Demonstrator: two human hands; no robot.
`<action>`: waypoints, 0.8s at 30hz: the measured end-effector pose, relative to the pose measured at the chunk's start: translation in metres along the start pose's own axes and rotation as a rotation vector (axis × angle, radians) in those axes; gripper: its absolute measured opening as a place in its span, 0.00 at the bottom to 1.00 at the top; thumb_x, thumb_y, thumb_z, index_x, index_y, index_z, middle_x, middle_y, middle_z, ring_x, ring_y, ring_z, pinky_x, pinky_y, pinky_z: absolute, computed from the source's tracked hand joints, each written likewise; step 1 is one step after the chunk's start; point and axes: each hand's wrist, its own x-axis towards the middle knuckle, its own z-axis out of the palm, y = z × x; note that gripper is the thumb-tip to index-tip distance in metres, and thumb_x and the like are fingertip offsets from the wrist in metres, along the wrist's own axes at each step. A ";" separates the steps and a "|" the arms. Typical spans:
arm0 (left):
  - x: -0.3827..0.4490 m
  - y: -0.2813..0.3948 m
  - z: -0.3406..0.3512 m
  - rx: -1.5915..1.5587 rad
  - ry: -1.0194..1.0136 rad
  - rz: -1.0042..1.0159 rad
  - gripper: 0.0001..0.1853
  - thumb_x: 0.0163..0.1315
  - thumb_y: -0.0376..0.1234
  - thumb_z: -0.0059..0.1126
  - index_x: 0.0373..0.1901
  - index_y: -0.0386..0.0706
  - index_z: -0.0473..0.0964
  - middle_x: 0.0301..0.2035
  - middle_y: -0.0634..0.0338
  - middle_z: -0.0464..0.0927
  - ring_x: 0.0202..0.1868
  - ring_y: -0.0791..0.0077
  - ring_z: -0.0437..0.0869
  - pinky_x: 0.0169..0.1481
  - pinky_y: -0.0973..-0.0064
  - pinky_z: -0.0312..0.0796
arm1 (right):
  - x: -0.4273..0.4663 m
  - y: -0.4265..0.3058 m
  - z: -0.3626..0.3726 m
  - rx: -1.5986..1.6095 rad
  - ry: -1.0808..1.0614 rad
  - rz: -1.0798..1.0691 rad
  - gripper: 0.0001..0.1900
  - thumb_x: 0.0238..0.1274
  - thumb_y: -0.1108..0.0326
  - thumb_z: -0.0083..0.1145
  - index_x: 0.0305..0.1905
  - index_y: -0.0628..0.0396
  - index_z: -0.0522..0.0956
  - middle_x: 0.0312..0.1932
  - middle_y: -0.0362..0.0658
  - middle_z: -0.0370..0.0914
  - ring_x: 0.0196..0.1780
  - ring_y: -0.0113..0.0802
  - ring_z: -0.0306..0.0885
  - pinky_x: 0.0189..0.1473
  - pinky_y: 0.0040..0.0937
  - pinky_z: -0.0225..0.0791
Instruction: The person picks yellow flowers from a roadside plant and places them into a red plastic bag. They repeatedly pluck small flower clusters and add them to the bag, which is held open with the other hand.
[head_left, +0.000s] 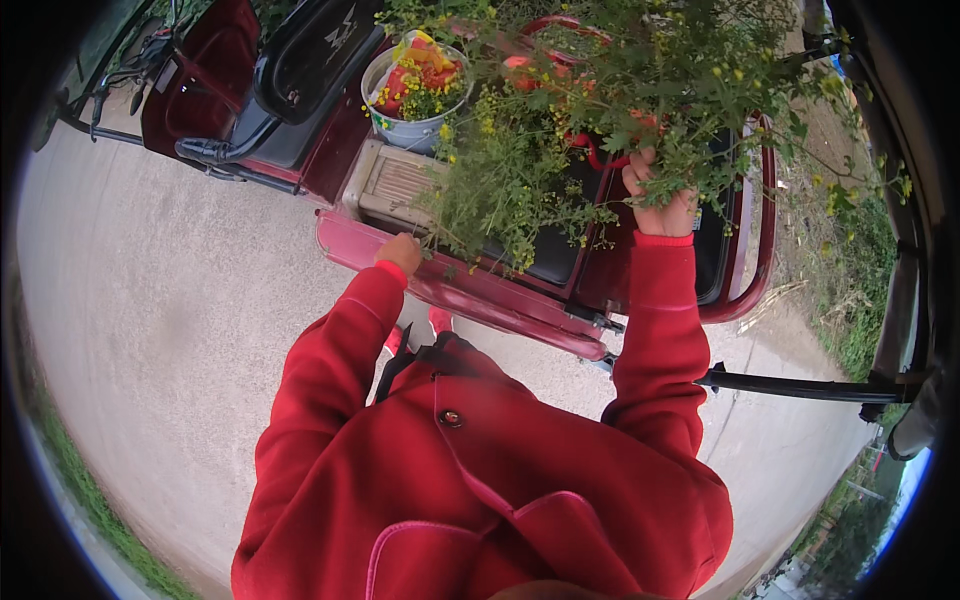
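My left hand (401, 253) is closed around the lower stems of a yellow-flowered leafy plant bunch (510, 172), just above the red side panel. Further right, my right hand (660, 199) is among leafy branches (660, 97) of the same kind, its fingers curled on the greenery; what exactly they pinch is partly covered by leaves. A red strap or handle (596, 154) lies beside those fingers. Beyond the left hand, a white bucket (416, 135) holds cut yellow flower heads and a red and yellow plastic bag (427, 64).
A dark red three-wheeler (465, 292) with black seats (322, 60) stands before me. A beige slatted stool (397, 184) lies on it below the bucket. Handlebars (120, 75) are at far left; a black bar (810, 388) juts out at right. Concrete ground (165, 262) surrounds my feet.
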 end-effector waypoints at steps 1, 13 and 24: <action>0.000 0.000 0.000 -0.030 0.012 -0.020 0.14 0.56 0.35 0.45 0.31 0.35 0.77 0.32 0.44 0.78 0.36 0.49 0.81 0.40 0.59 0.73 | 0.003 0.001 0.001 -0.041 0.037 0.008 0.18 0.62 0.55 0.48 0.52 0.53 0.70 0.36 0.42 0.73 0.31 0.28 0.63 0.27 0.24 0.57; 0.010 -0.018 0.009 -0.346 0.010 -0.164 0.14 0.60 0.39 0.47 0.35 0.38 0.76 0.31 0.48 0.80 0.37 0.54 0.82 0.40 0.62 0.73 | -0.012 0.095 0.021 -0.602 0.073 -0.091 0.06 0.59 0.67 0.55 0.39 0.56 0.76 0.28 0.33 0.72 0.30 0.18 0.68 0.28 0.21 0.63; -0.003 -0.073 0.057 -0.268 0.235 -0.057 0.27 0.60 0.49 0.49 0.56 0.43 0.65 0.44 0.50 0.75 0.48 0.55 0.75 0.52 0.66 0.67 | -0.026 0.253 0.004 -1.506 -0.067 -0.035 0.18 0.48 0.57 0.60 0.28 0.62 0.70 0.29 0.52 0.71 0.31 0.53 0.72 0.33 0.43 0.65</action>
